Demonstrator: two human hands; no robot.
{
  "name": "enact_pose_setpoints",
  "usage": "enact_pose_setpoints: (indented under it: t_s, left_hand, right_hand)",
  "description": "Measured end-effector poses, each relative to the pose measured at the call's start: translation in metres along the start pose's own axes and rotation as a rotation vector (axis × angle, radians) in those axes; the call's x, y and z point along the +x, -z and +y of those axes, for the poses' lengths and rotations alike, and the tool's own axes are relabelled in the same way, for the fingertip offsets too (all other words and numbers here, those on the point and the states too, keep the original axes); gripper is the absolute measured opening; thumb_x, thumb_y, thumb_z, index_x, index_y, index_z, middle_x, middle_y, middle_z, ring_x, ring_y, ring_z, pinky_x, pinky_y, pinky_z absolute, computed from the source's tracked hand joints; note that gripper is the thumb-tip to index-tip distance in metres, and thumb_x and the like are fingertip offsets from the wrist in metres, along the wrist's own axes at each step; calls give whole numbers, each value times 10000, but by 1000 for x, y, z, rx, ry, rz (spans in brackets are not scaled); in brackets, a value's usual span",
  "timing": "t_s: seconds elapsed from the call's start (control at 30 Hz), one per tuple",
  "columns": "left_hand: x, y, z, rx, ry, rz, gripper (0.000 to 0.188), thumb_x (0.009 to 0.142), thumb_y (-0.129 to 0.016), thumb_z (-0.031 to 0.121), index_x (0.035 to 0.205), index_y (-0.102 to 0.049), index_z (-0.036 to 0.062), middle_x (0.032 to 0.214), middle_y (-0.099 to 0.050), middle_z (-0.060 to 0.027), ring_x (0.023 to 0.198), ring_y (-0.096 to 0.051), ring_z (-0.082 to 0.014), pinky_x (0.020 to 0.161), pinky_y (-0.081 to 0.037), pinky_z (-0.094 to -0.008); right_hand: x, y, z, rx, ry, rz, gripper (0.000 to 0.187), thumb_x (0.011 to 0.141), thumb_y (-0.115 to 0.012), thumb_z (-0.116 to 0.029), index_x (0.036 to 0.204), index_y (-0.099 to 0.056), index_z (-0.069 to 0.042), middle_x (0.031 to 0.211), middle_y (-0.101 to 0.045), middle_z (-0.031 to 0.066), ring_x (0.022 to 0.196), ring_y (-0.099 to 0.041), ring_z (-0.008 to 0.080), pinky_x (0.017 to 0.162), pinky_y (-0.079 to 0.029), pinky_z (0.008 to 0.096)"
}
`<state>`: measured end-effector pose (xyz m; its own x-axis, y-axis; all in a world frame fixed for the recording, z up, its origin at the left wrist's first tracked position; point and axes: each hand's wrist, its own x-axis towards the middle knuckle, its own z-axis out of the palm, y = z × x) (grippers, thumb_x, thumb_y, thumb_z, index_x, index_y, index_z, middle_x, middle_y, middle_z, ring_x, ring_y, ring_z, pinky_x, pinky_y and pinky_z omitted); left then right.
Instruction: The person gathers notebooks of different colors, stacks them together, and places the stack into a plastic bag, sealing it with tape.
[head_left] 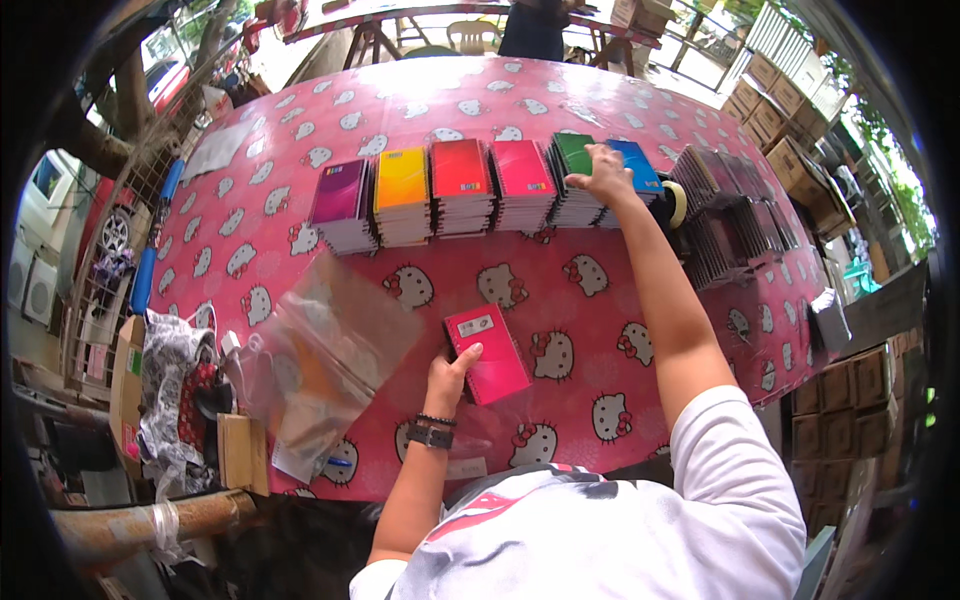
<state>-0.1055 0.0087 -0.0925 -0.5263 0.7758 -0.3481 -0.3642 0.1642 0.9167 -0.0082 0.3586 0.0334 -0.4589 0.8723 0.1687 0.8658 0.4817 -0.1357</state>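
My left hand (449, 377) grips a small pink spiral notebook (498, 366) low over the near middle of the table, thumb on its cover. At the far side, my right hand (607, 180) reaches over the stack of green notebooks (572, 152), its fingers spread at the top one. Just right of it stands a stack of blue notebooks (638, 172), partly behind my hand. To the left, in the same row, are stacks of pink (523, 170), red (460, 170), yellow (402, 180) and purple notebooks (340, 192).
Clear plastic sheets (345, 320) lie left of my left hand, with a blue pen (340, 462) nearby. Wrapped notebook bundles (715, 235) and a tape roll (677, 204) sit at the right. A pink patterned cloth (480, 105) covers the table. Cardboard boxes (840, 410) stand beyond its right edge.
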Motion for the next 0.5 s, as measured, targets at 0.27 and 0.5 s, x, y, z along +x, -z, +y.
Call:
enact_pose_setpoints:
  t_s: [0.27,0.5]
  left_hand:
    - [5,-7,-5,121,34,-3,465,741,-702,389,951,-636,-21,884,-650,-86,814,-611,-167,753,-474,-297]
    - [8,0,-12,131,-40,13,459,810,-626,425,911,-643,-23,839,-637,-57,779,-577,-152,740,-452,-294]
  right_hand:
    - [-61,-1,46,477,290,493,246,770,-559,-9,990,-641,-82,911,-625,44,855,-592,177,731,-432,326]
    - [-135,51,-32,969,485,-597,292,842,-531,26,1129,-540,-31,916,-567,20,808,-531,89,693,-465,232]
